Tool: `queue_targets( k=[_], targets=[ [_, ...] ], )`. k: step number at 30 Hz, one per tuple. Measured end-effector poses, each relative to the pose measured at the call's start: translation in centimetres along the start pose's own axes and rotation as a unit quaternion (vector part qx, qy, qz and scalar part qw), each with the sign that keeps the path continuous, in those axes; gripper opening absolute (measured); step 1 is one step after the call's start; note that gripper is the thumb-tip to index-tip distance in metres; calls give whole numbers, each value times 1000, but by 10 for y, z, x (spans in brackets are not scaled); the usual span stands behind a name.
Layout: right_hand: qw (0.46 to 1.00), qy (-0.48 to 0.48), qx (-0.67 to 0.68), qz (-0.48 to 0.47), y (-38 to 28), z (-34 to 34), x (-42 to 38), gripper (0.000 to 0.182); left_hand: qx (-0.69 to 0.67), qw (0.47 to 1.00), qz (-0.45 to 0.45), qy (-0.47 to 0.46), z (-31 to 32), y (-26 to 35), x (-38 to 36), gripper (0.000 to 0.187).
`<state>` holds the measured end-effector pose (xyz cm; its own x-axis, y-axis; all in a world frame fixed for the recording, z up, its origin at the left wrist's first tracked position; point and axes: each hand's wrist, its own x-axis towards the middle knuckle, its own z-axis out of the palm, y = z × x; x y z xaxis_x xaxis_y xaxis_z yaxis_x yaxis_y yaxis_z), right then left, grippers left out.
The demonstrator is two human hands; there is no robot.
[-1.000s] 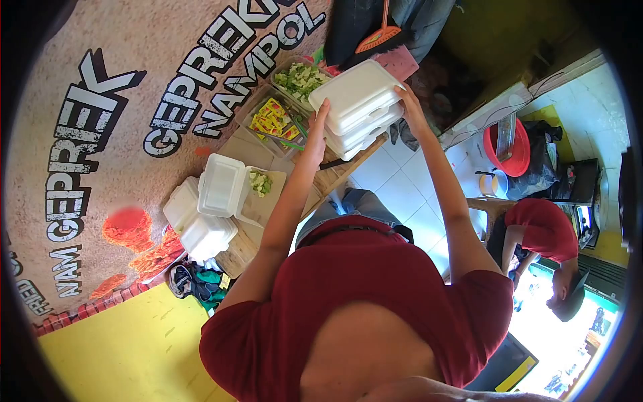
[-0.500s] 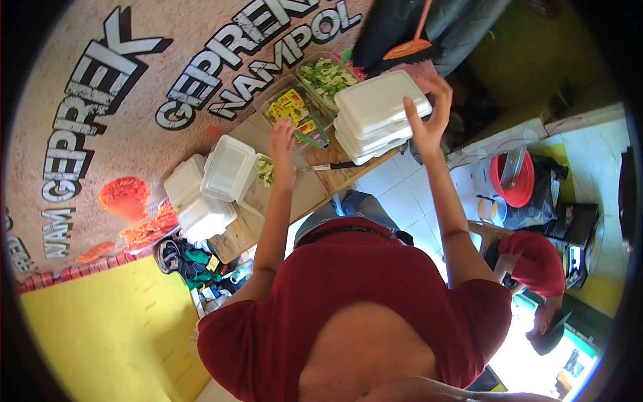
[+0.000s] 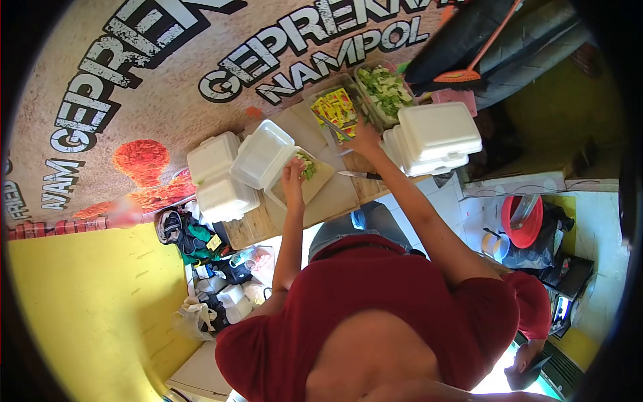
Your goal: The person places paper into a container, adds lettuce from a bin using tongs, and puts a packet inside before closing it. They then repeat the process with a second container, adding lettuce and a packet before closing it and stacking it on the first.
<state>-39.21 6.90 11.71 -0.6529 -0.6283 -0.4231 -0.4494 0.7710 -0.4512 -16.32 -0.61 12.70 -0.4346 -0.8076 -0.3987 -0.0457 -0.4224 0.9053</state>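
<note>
My left hand is at the open white foam food box, its bent fingers on the box near the lid side. Shredded lettuce lies inside, partly behind those fingers. My right hand reaches over the clear tub of yellow sachets, closed around a pair of tongs that point left across the tub. A second tub holds chopped lettuce. Closed foam boxes are stacked to the right of my right hand.
A knife lies near the front edge of the wooden table. More closed foam boxes sit at its left end. An orange broom leans at the back right. Another person is behind on the right, near a red basin.
My right hand has left the stacked foam boxes and moved left to the tongs over the sachet tub. My left hand has moved from beside that tub to the open foam box. The view has shifted.
</note>
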Motion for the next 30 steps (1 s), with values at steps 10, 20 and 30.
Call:
queue_targets(
  k=[10, 20, 30],
  targets=[
    [995, 69, 34, -57, 5, -32, -21, 73, 85, 983, 109, -121, 16, -21, 53, 27],
    [980, 167, 93, -50, 4, -9, -24, 77, 228, 931, 216, -185, 80, -20, 85, 29],
    [985, 112, 105, -80, -23, -15, -34, 101, 129, 959, -81, -238, 75, -8, 93, 44]
  ],
)
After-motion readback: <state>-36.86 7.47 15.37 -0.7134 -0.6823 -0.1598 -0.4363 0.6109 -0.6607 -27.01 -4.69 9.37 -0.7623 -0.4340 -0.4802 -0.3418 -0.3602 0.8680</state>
